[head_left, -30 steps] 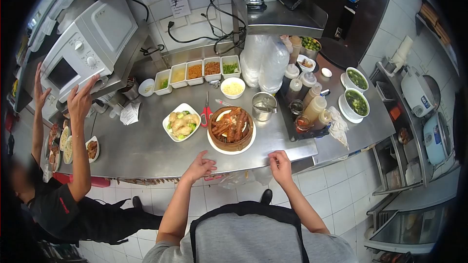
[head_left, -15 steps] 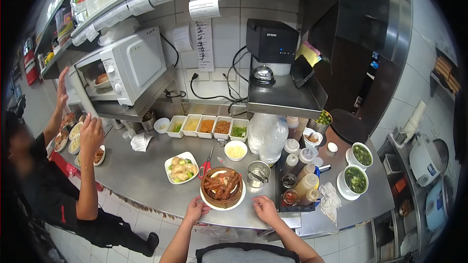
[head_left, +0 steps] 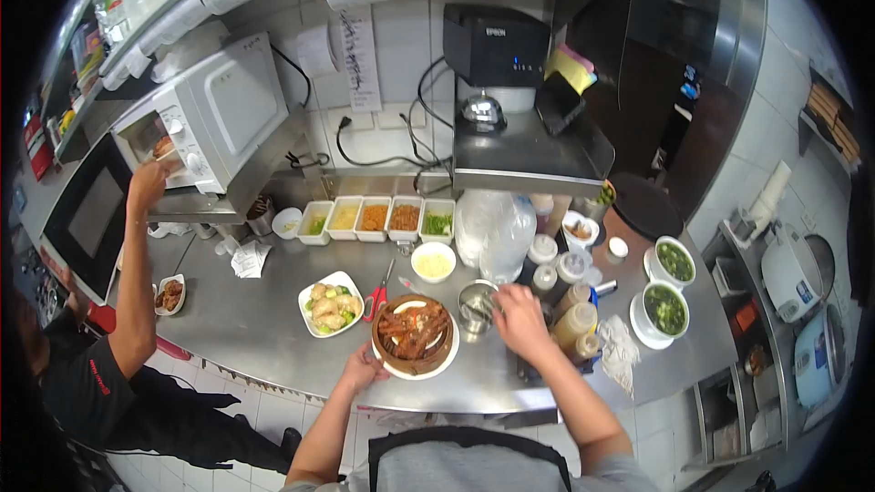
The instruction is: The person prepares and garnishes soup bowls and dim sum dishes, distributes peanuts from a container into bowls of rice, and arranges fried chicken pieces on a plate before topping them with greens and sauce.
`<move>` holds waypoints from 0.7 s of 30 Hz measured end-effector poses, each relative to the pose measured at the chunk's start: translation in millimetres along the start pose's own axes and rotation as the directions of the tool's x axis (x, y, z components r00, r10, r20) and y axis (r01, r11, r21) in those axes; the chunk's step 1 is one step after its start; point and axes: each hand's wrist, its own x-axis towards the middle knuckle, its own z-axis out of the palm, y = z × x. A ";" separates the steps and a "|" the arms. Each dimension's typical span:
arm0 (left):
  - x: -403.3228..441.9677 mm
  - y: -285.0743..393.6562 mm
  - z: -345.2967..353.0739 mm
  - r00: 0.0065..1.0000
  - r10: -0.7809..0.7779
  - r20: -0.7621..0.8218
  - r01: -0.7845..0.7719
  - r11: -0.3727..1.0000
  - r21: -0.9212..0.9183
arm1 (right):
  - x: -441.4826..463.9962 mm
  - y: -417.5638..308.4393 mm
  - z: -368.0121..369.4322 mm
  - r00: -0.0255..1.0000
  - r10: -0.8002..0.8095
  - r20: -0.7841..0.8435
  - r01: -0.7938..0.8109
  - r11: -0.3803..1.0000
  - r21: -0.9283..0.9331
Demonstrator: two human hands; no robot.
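In the head view, a round bamboo steamer (head_left: 392,363) of brown braised chicken feet (head_left: 412,328) rests on a white plate (head_left: 428,375). At the plate's left rim my left hand (head_left: 365,368) is closed, fingers curled against the edge. My right hand (head_left: 523,322) reaches over a small metal cup (head_left: 476,328), its fingertips pinched at the handle end of a metal utensil (head_left: 487,306) standing in it. The utensil's kind is unclear. Left of the steamer are red-handled scissors (head_left: 375,302) and a square white dish (head_left: 310,319) of pale dumpling-like pieces and greens.
A white bowl of chopped garlic-like bits (head_left: 433,262) and several topping tubs (head_left: 375,219) stand behind. Sauce bottles (head_left: 578,321) crowd the right, near two soup bowls (head_left: 661,310). At left, a co-worker's arm (head_left: 137,310) reaches into the open microwave (head_left: 219,118).
My right hand has risen from the counter edge to the metal cup. My left hand stays by the plate. The co-worker's hand has moved into the microwave, whose door now stands wide. The view has shifted.
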 end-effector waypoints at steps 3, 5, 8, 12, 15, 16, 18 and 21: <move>26.0 5.9 -25.6 0.986 0.012 0.167 -0.043 0.982 0.184 | 15.3 11.2 25.4 0.965 0.143 0.219 -0.078 0.957 -0.278; 34.5 23.5 -32.6 0.961 -0.022 0.275 -0.089 0.919 0.385 | 21.1 7.3 33.5 0.914 0.220 0.342 -0.073 0.917 -0.392; 37.4 39.8 -32.5 0.937 -0.104 0.335 -0.027 0.931 0.364 | 36.3 5.3 43.2 0.771 0.383 0.508 -0.190 0.900 -0.391; 42.8 29.6 -31.9 0.971 0.008 0.240 -0.095 0.931 0.353 | 51.2 8.0 55.9 0.632 0.445 0.634 -0.201 0.885 -0.421; 33.6 20.8 -29.7 0.981 0.101 0.163 -0.154 0.923 0.353 | 66.8 13.1 50.9 0.530 0.395 0.751 -0.086 0.905 -0.416; 27.0 19.0 -29.1 0.982 0.133 0.132 -0.166 0.943 0.289 | 65.1 32.1 56.6 0.557 0.343 0.756 -0.044 0.922 -0.386; 15.8 11.9 -29.0 0.982 0.182 0.054 -0.189 0.962 0.199 | 72.0 33.4 31.8 0.529 0.337 0.778 0.014 0.914 -0.405; 9.2 -20.9 -36.2 0.949 0.312 -0.053 -0.309 0.950 0.051 | 85.1 14.2 -17.2 0.499 0.337 0.798 -0.076 0.935 -0.347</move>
